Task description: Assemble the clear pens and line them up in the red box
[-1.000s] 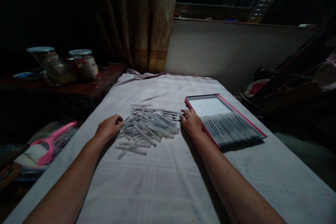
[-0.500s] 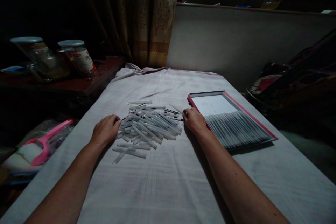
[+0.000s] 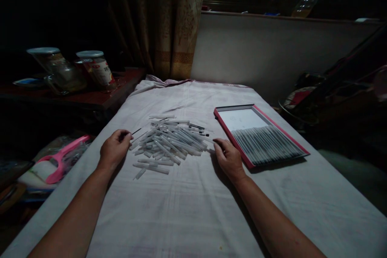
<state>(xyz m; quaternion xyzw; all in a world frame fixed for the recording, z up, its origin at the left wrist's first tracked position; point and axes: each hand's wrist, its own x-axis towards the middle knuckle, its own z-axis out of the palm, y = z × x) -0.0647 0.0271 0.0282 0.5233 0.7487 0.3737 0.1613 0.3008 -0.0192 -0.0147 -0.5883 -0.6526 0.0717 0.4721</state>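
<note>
My left hand (image 3: 116, 147) is closed in a pinch on a thin dark pen refill (image 3: 137, 131), which points up and to the right at the pile's left side. On the right of the pile, my right hand (image 3: 228, 157) pinches the end of a translucent pen barrel (image 3: 208, 139). Between the hands lies a loose heap of clear pen barrels (image 3: 169, 141), with several dark refills (image 3: 196, 126) and black caps at its back right. Beyond my right hand sits a shallow red-edged box (image 3: 223, 122), its near part filled with a row of pens (image 3: 269, 145).
Everything lies on a bed-like surface under a pale checked cloth (image 3: 187, 217). To the left, a dark red table (image 3: 121, 84) holds lidded jars (image 3: 98, 68) and a glass mug (image 3: 65, 80). A pink-handled item (image 3: 62, 159) lies low at the left edge. A curtain (image 3: 181, 28) hangs behind.
My left hand has drawn slightly left, and the refill in it now shows. My right hand has come lower and nearer with the pen barrel. The view has shifted a little.
</note>
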